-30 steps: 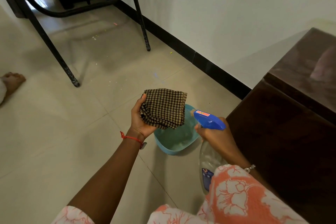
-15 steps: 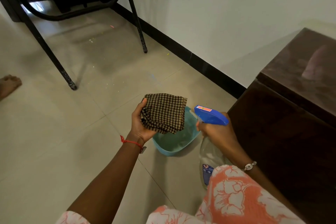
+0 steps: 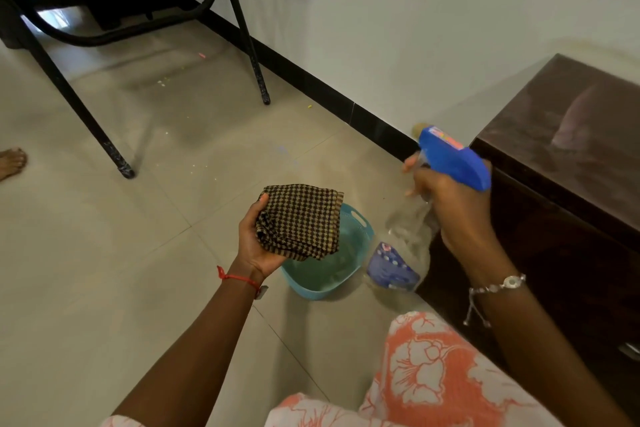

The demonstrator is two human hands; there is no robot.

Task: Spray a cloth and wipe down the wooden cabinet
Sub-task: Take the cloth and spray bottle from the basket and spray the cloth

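Note:
My left hand [image 3: 254, 246] grips a folded brown-and-black checked cloth [image 3: 299, 220], held flat over the floor. My right hand [image 3: 450, 204] grips the neck of a clear spray bottle [image 3: 403, 246] with a blue trigger head [image 3: 452, 158]. The bottle is tilted, its nozzle pointing up and left, away from the cloth and to its right. The dark wooden cabinet [image 3: 568, 149] stands at the right, just behind my right hand, with a dusty glossy top.
A light blue plastic basin [image 3: 358, 222] sits on the tiled floor beneath the cloth. A black metal stand's legs [image 3: 256, 73] rise at the upper left. A person's bare foot [image 3: 12, 161] shows at the left edge. White wall with black skirting runs behind.
My right hand has lifted the spray bottle up and to the right, away from the cloth, tilting it. The cloth has stayed in my left hand over the basin.

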